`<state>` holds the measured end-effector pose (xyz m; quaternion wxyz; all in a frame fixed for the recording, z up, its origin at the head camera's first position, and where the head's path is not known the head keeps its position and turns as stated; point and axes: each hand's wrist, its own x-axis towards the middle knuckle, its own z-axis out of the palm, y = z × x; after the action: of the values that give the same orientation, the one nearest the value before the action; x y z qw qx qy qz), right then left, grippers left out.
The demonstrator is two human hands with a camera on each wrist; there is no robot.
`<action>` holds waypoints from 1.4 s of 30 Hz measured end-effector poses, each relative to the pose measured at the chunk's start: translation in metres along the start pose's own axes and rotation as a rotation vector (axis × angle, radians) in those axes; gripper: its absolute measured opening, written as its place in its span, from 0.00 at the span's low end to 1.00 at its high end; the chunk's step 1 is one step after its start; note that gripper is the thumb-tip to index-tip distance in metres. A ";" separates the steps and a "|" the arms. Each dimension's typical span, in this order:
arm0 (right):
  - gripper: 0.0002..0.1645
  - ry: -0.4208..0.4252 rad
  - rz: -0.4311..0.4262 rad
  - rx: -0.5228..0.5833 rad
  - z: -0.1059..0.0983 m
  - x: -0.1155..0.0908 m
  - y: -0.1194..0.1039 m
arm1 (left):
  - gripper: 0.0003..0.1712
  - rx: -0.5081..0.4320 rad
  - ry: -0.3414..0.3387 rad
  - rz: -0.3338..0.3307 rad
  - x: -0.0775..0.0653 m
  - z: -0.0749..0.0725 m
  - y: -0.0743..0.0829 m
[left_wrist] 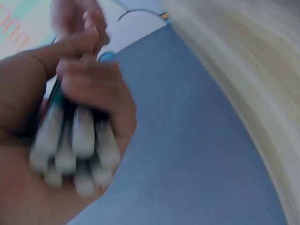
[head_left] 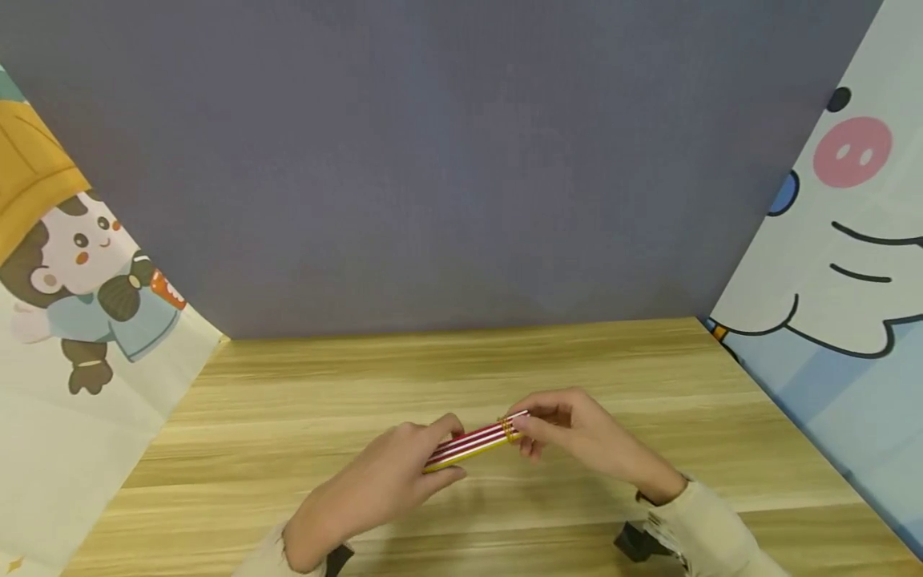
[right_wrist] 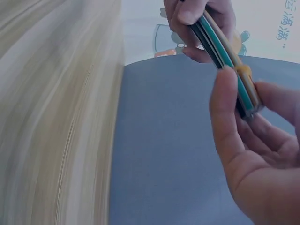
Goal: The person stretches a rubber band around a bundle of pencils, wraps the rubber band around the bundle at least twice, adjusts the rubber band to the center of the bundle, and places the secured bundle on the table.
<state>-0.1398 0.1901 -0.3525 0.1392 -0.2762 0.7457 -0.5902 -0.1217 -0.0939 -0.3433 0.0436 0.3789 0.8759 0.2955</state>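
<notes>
A bundle of striped pencils [head_left: 470, 445] is held above the table, slanting up to the right. My left hand [head_left: 385, 481] grips its left part; in the left wrist view, several blurred white pencil ends [left_wrist: 83, 136] stick out of that fist. A yellow rubber band [head_left: 509, 429] is looped around the bundle near its right end. There my right hand [head_left: 584, 437] pinches the bundle between thumb and fingers. In the right wrist view, the thumb [right_wrist: 226, 93] lies against the pencils just beside the rubber band [right_wrist: 243, 70]. Part of the bundle is hidden inside the left hand.
Beneath both hands lies a wood-grain table [head_left: 346, 377]. A grey panel [head_left: 461, 176] rises along its back edge. Cartoon-printed sheets stand at the left [head_left: 94, 296] and right [head_left: 851, 240]. Dark wrist mounts show below both sleeves.
</notes>
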 end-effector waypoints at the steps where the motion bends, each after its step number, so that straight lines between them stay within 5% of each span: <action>1: 0.14 0.024 -0.008 0.000 -0.001 0.000 -0.002 | 0.14 -0.058 -0.025 -0.014 -0.001 -0.006 -0.002; 6: 0.16 0.174 -0.030 0.049 -0.007 -0.005 -0.008 | 0.13 -0.469 -0.039 -0.059 -0.002 -0.030 -0.016; 11: 0.17 0.288 -0.088 0.088 -0.009 -0.009 -0.014 | 0.18 -0.915 0.195 -0.011 0.011 -0.025 -0.022; 16: 0.17 0.268 -0.093 0.110 -0.005 -0.009 -0.016 | 0.28 -1.198 0.430 0.001 0.018 -0.010 -0.017; 22: 0.17 0.236 -0.095 0.130 0.002 -0.007 -0.017 | 0.31 -1.300 0.542 -0.005 0.016 -0.004 -0.012; 31: 0.13 0.138 -0.128 0.092 0.015 -0.006 -0.015 | 0.30 -1.358 0.409 0.106 0.015 0.004 -0.004; 42: 0.18 0.186 -0.094 0.022 -0.001 -0.011 -0.024 | 0.29 -1.339 0.472 0.112 0.010 -0.009 -0.011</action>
<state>-0.1253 0.1939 -0.3302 0.0445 -0.2534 0.7351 -0.6272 -0.1386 -0.0968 -0.3400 0.0611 0.2412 0.4714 0.8461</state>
